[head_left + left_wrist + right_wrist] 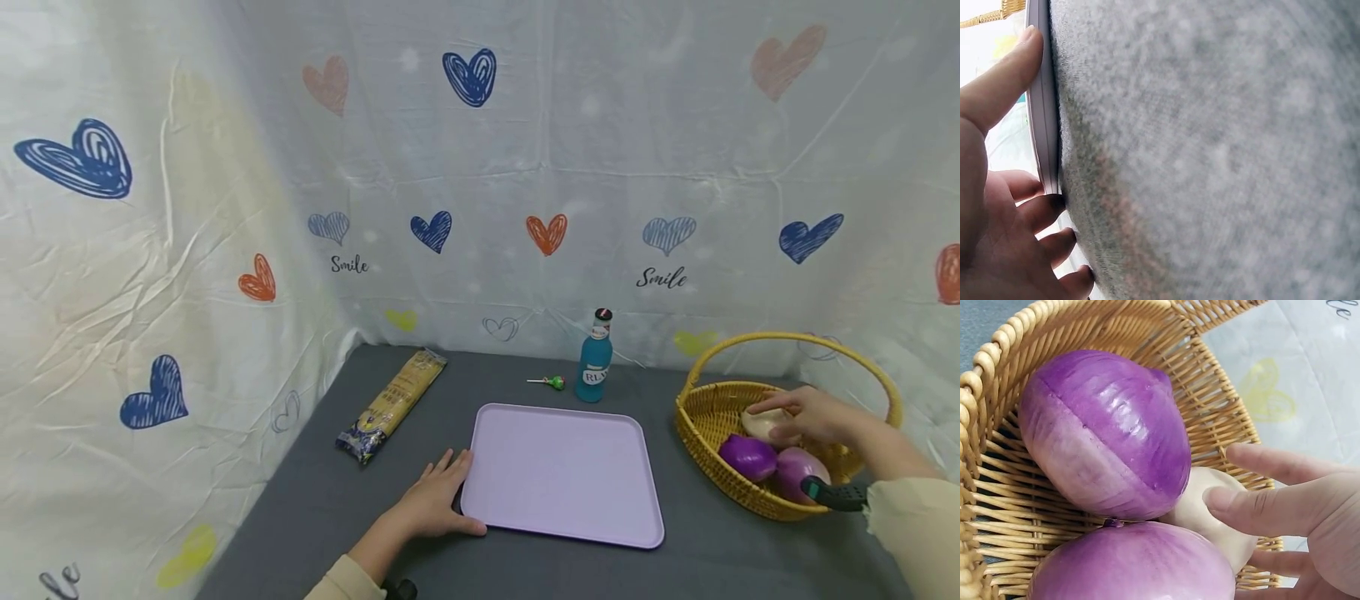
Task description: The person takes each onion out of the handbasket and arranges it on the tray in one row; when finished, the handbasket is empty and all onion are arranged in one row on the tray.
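At the lower left corner of the lilac tray [562,475], my left hand [438,497] rests with fingers spread along the left side and thumb at the near edge. The left wrist view shows the thumb [1019,65] against the tray's rim [1043,125] and the other fingertips down by the table. Inside the wicker basket [701,450], my right hand [821,414] holds a cream-coloured round vegetable [1207,503], thumb on its near side and fingers around the far side. Beside it lie a dark purple onion [1110,431] and a paler purple onion [1135,565].
A yellow packet of dry noodles [393,402] lies left of the tray. Behind the tray are a green lollipop [555,382] and a blue bottle [593,362]. The basket's tall handle [787,337] arches over its back. A heart-printed cloth [480,183] hangs behind the table.
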Demonstrator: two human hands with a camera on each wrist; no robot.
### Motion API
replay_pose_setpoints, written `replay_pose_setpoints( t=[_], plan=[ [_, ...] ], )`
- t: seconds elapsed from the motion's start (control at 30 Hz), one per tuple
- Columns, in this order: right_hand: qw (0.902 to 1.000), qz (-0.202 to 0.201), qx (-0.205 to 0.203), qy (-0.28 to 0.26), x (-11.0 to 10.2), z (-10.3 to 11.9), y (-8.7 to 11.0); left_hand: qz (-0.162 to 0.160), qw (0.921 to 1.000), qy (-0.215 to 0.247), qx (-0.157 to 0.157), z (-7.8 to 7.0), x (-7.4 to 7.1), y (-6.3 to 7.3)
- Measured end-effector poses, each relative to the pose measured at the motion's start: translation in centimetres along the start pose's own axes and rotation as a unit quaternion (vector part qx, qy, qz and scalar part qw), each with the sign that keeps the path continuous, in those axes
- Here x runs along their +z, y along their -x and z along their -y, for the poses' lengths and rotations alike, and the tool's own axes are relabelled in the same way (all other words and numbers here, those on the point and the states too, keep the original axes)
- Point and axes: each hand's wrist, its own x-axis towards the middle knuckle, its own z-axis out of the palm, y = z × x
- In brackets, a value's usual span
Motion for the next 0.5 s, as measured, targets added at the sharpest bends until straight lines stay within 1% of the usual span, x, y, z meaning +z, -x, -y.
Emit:
replay_pose_setpoints(
  t=[0.1,0.3,0.37,0.5],
  plan=[
    [0.9999,0.002,0.001,-0.010,0.15,-0.16,-0.11,0.001,1.0000,0.001,-0.002,0.11,0.08,-0.03],
    [0.9990,-0.001,0.023,-0.037,0.59,-0.38,-0.17,0.002,0.9999,0.008,0.007,0.06,0.05,0.00],
    [0.9992,-0.007,0.025,-0.029,0.68,-0.43,-0.22,0.000,0.9999,0.007,0.009,0.05,0.09,0.05],
    [0.9996,-0.018,0.016,-0.012,0.75,-0.47,-0.43,-0.004,1.0000,0.003,0.008,0.11,0.11,0.10]
  ],
)
